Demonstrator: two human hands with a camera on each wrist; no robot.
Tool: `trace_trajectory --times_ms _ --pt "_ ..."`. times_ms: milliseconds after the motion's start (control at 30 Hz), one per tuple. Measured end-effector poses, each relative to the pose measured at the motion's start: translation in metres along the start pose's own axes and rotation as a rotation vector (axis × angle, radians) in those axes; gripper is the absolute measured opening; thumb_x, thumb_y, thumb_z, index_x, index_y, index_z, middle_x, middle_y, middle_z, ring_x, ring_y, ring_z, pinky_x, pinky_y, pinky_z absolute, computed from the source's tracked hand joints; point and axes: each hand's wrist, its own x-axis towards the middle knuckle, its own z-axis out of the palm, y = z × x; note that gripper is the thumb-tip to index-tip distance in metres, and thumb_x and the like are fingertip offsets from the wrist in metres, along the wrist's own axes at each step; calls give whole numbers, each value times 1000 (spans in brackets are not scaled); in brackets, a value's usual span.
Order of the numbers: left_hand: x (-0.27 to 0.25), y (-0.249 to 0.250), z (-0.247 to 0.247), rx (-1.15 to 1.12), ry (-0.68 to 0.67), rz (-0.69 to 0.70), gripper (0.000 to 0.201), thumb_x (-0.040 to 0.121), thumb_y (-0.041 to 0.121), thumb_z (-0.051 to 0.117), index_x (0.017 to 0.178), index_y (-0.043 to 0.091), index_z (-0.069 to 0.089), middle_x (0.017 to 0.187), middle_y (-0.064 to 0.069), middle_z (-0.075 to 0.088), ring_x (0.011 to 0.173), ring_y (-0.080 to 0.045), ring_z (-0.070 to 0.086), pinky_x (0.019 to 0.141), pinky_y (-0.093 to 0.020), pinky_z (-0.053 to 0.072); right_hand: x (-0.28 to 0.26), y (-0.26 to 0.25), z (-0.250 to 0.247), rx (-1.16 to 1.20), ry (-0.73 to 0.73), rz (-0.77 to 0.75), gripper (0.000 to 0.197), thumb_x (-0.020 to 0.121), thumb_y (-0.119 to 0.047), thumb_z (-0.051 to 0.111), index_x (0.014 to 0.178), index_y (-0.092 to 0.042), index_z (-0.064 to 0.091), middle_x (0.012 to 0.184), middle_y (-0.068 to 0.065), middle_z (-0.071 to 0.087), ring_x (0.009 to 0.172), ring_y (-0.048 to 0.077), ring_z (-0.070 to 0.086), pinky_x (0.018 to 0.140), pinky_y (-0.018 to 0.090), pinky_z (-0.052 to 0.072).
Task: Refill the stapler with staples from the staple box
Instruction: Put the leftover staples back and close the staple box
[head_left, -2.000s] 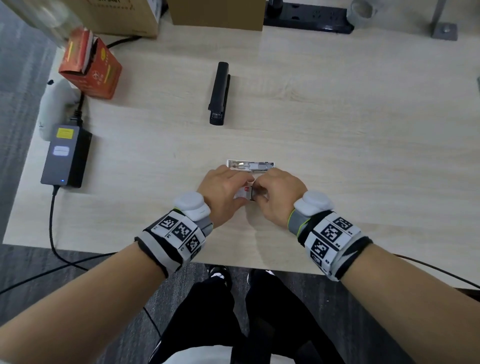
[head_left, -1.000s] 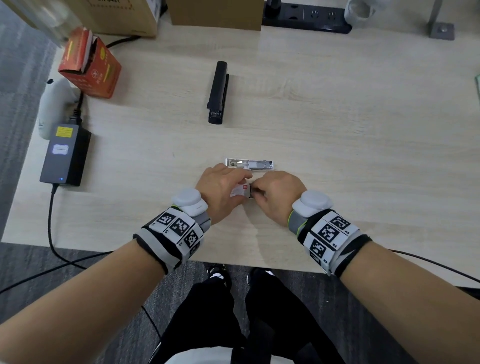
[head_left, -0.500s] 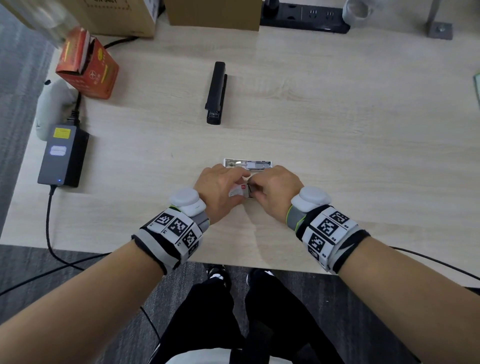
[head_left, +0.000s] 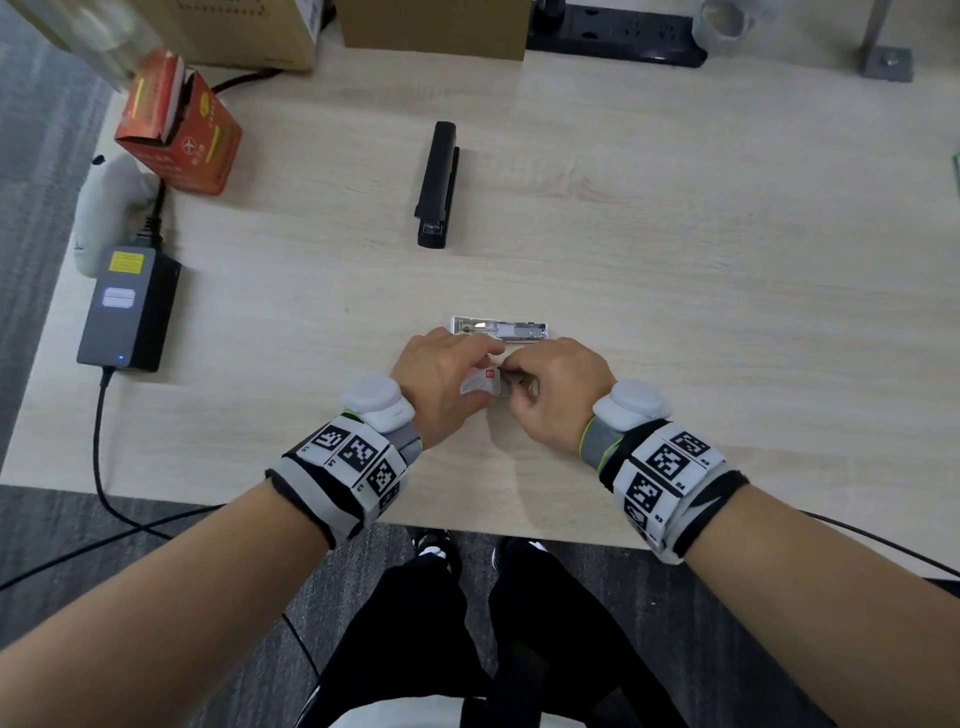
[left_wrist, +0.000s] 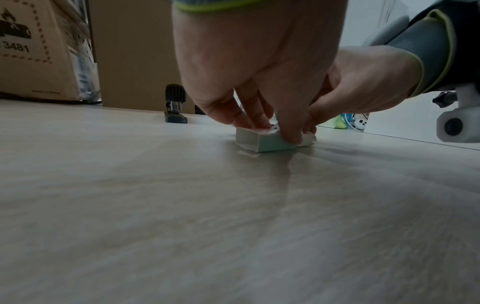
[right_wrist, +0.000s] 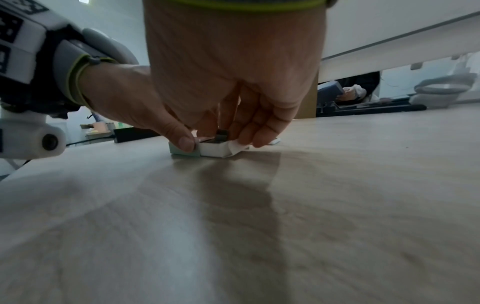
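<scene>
Head view: we look down at a pale wooden table (head_left: 675, 234) where our two hands meet near the front edge. Our left hand (head_left: 441, 379) grips the sleeve of a small white staple box (head_left: 480, 385), fingers curled over its top and thumb at its near side. Our right hand (head_left: 558, 387) is curled over the box's pulled-out tray, fingertips pinching a dark strip of staples (right_wrist: 222, 132) in the tray. The box rests on the table. Just beyond our hands lies an opened silver stapler (head_left: 501, 330), touching neither hand as far as we can tell. Farther back lies a closed black stapler (head_left: 438, 184). At the left edge sit a red carton (head_left: 179, 132) and a grey power adapter (head_left: 130, 306) with its cable.
</scene>
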Motion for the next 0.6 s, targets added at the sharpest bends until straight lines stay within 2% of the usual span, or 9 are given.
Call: trace_trajectory --times_ms 67,133,200,267,367,467,600 --pt "0 1 -1 4 -3 3 47 72 24 75 116 20 58 101 -1 70 97 -27 56 83 -38 41 -3 2 -2 70 54 35 17 71 -12 62 87 -15 69 81 6 72 78 32 61 67 25 40" --pt "0 2 -2 11 -14 10 47 73 25 74 117 20 57 103 -1 69 99 -28 55 84 -40 42 -6 4 -5 169 89 80 23 71 -12 64 92 -16 70 84 5 73 80 29 64 72 31 50" --pt "-2 3 -3 24 -18 28 47 74 30 73 117 19 57 106 -3 67 99 -29 55 84 -41 43 -8 6 -7 259 126 120 24 70 -11 66 94 -17 71 82 2 72 75 23 65 73 35 54" --pt "-3 5 -4 18 8 37 48 74 34 72 116 19 57 109 -4 65 99 -29 54 83 -39 41 -9 7 -7 355 155 176 24 72 -10 68 94 -17 71 78 -4 69 68 13 63 72 29 54" --pt "-2 15 -4 -86 54 -13 43 74 30 73 115 22 58 105 0 67 97 -22 54 81 -31 40 -9 6 -3 539 172 250 23 73 -8 69 94 -19 71 74 -8 67 60 0 58 68 16 49" --pt "2 26 -5 -213 84 -82 35 74 22 71 108 23 61 93 5 68 87 -15 59 77 -34 50 -6 3 -3 643 176 282 20 75 -7 69 91 -18 71 70 -9 66 58 -1 57 63 12 47" --pt "5 32 -4 -381 114 -161 28 75 11 70 100 19 63 82 6 66 75 -13 63 72 -30 54 -6 5 -5 698 166 289 18 76 -7 70 90 -18 72 70 -10 67 62 5 62 65 17 51"
